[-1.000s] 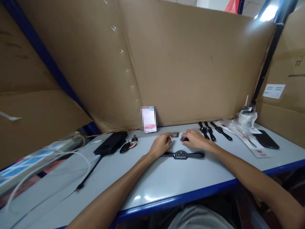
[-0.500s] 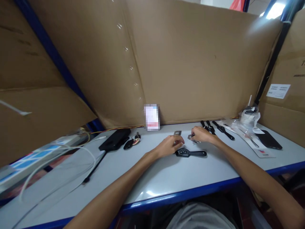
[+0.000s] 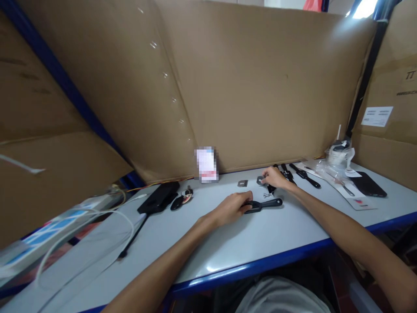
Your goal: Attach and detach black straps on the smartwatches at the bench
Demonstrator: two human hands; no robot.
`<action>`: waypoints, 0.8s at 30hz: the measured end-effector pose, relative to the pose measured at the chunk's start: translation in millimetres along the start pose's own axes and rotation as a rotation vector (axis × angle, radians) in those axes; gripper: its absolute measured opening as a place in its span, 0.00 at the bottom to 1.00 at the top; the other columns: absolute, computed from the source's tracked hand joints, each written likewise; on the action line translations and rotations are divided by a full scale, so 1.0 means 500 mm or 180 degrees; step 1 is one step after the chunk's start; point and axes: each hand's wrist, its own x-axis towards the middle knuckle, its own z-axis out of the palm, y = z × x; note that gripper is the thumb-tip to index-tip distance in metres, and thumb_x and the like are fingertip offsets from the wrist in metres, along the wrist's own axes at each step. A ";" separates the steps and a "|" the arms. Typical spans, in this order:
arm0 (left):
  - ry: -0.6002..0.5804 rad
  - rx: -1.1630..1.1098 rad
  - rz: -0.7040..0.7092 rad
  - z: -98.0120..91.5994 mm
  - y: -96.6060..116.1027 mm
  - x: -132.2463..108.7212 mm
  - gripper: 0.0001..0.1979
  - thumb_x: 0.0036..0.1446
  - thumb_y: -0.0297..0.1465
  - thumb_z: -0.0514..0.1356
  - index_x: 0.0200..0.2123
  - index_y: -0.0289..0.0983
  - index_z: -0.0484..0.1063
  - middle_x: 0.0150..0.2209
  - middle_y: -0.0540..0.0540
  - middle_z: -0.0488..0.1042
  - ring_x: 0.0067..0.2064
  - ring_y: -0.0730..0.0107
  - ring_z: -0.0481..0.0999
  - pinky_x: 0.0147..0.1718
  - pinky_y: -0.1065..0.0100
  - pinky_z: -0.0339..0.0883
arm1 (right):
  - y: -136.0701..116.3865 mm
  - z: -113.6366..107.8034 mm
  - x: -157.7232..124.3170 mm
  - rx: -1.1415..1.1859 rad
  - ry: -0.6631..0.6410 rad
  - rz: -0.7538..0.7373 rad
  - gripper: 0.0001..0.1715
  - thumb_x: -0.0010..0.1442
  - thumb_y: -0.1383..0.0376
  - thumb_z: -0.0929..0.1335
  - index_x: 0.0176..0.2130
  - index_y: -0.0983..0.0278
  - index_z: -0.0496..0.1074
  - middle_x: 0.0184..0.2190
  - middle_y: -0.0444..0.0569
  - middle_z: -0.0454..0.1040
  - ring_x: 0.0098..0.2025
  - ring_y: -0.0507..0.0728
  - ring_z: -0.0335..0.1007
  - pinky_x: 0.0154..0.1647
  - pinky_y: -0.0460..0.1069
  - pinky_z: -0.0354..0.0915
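My left hand (image 3: 233, 208) is closed on the near end of a black spokeshave body (image 3: 269, 203), whose free handle points right over the grey tabletop. Its fingers hide the left part of the tool. My right hand (image 3: 276, 177) pinches the edge of a small angular metal plate (image 3: 260, 180). Beneath that hand lie a small black part (image 3: 271, 189) and some small silver screws (image 3: 268, 195). A slotted metal blade (image 3: 242, 183) rests flat on the table between and beyond the hands.
More black spokeshaves (image 3: 305, 175) lie beyond my right hand. Farther right are a packaged card (image 3: 355, 201), a black phone (image 3: 368, 184) and a bagged cup (image 3: 339, 154). On the left are keys (image 3: 182, 200), a black device (image 3: 159, 198), white cables and a power strip (image 3: 55, 230).
My left hand has moved from near the slotted blade onto the spokeshave body and closed on it. My right hand has shifted slightly, exposing the small screws and black part.
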 end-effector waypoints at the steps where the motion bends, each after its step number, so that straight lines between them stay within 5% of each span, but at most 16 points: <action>1: 0.0056 0.0142 0.0010 0.000 0.006 -0.003 0.01 0.62 0.29 0.55 0.37 0.39 0.66 0.28 0.51 0.68 0.29 0.69 0.63 0.30 0.69 0.51 | -0.001 -0.004 0.002 0.0187 0.0080 0.0059 0.06 0.48 0.71 0.76 0.27 0.66 0.75 0.25 0.44 0.77 0.32 0.54 0.73 0.30 0.45 0.60; 9: 0.0552 -0.0628 -0.0411 0.011 0.008 0.001 0.05 0.61 0.33 0.56 0.36 0.38 0.68 0.25 0.51 0.69 0.25 0.70 0.65 0.26 0.70 0.53 | -0.031 -0.067 -0.025 0.2612 -0.0044 0.0515 0.03 0.61 0.71 0.70 0.35 0.66 0.70 0.24 0.45 0.77 0.18 0.50 0.70 0.21 0.45 0.68; 14: 0.0665 -0.2457 -0.1400 0.016 -0.008 0.012 0.12 0.58 0.39 0.60 0.30 0.39 0.62 0.21 0.54 0.67 0.15 0.78 0.56 0.15 0.73 0.47 | -0.053 -0.103 -0.050 0.3407 -0.0378 0.0274 0.07 0.61 0.71 0.73 0.37 0.68 0.70 0.33 0.55 0.81 0.31 0.54 0.80 0.33 0.45 0.76; 18: 0.0826 -0.3735 -0.1371 0.010 -0.006 0.007 0.16 0.56 0.42 0.64 0.36 0.41 0.60 0.21 0.57 0.66 0.14 0.80 0.55 0.13 0.77 0.45 | -0.071 -0.107 -0.067 0.3163 -0.1027 0.0129 0.11 0.63 0.65 0.72 0.36 0.64 0.65 0.29 0.52 0.80 0.29 0.56 0.81 0.30 0.46 0.76; 21: 0.0822 -0.3903 -0.1229 0.007 -0.002 0.006 0.14 0.59 0.40 0.62 0.38 0.40 0.61 0.19 0.59 0.62 0.13 0.83 0.49 0.12 0.78 0.39 | -0.076 -0.086 -0.078 0.2500 -0.1533 0.0038 0.13 0.67 0.58 0.68 0.36 0.63 0.64 0.19 0.43 0.75 0.16 0.51 0.71 0.16 0.43 0.65; 24: 0.0970 -0.3971 -0.1271 0.009 -0.001 0.010 0.12 0.62 0.38 0.61 0.39 0.37 0.65 0.19 0.58 0.61 0.13 0.84 0.49 0.12 0.78 0.39 | -0.071 -0.054 -0.082 0.2082 -0.1742 -0.0012 0.14 0.65 0.57 0.70 0.35 0.63 0.66 0.15 0.40 0.72 0.13 0.48 0.64 0.13 0.41 0.57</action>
